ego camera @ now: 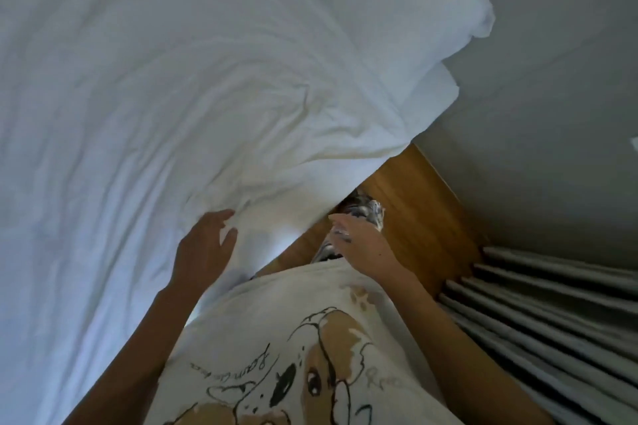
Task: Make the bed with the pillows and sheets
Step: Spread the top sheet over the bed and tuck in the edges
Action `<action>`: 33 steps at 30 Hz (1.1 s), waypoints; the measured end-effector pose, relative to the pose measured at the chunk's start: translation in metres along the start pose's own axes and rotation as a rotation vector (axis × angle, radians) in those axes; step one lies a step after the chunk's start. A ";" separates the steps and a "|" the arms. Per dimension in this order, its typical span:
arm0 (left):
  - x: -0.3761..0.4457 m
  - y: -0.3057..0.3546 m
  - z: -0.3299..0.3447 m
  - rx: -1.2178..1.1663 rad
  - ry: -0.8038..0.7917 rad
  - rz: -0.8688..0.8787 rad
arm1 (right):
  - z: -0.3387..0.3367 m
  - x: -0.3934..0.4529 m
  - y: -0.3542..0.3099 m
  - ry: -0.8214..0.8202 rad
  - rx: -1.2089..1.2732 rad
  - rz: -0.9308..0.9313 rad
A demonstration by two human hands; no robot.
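A wrinkled white sheet (pixel 172 97) covers the bed and fills the left and upper part of the head view, its edge hanging over the bed's side near me. My left hand (pixel 203 245) lies against the sheet's near edge with fingers spread and straight. My right hand (pixel 359 245) hovers just off the hanging edge, above the floor, fingers relaxed and holding nothing. A bunched white corner (pixel 480 17) sticks out at the far end of the bed. I cannot pick out a separate pillow.
A strip of wooden floor (pixel 414 203) runs between the bed and a grey wall (pixel 552 79). Grey pleated curtains (pixel 552 314) hang at the lower right. My patterned trouser leg (pixel 366 214) shows below the right hand, and my printed white shirt (pixel 293 338) fills the bottom.
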State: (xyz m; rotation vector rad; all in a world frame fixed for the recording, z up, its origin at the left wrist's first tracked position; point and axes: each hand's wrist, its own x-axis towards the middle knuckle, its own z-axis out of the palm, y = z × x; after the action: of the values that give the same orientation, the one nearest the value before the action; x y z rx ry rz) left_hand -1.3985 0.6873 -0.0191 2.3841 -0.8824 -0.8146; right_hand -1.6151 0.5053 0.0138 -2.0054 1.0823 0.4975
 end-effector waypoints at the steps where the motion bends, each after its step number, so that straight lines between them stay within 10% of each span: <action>1: 0.012 0.012 0.015 -0.012 0.036 -0.044 | -0.019 0.023 0.012 -0.041 -0.029 -0.025; 10: 0.077 0.120 0.165 0.014 -0.023 -0.500 | -0.181 0.218 0.118 -0.307 -0.322 -0.212; 20: 0.151 0.131 0.285 0.279 -0.098 -0.343 | -0.139 0.332 0.204 -0.425 -0.745 -0.535; 28: 0.255 -0.001 0.325 0.650 0.044 -0.142 | -0.041 0.435 0.248 -0.166 -1.106 -0.857; 33: 0.282 -0.033 0.349 0.610 0.361 -0.055 | -0.021 0.455 0.266 0.130 -0.889 -1.012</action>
State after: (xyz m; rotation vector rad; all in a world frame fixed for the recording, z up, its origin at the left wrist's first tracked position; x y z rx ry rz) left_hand -1.4428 0.4379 -0.3906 2.9522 -1.0151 -0.1097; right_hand -1.5818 0.1649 -0.3882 -3.0179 -0.2879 0.2948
